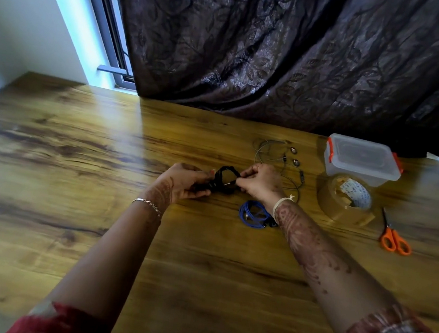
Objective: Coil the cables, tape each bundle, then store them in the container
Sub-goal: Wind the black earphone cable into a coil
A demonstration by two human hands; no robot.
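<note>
A black cable [223,179] is bunched into a small coil between both hands above the wooden table [72,175]. My left hand [186,180] grips its left side and my right hand [259,181] pinches its right end. A blue coiled cable [252,214] lies on the table just below my right wrist. Thin grey earphones [276,153] lie loose behind my right hand. A roll of brown tape [346,200] and a clear lidded container [361,160] with orange clips stand to the right.
Orange-handled scissors [394,237] lie right of the tape roll. A dark patterned curtain [297,51] hangs along the table's far edge, with a window frame [111,26] at the left.
</note>
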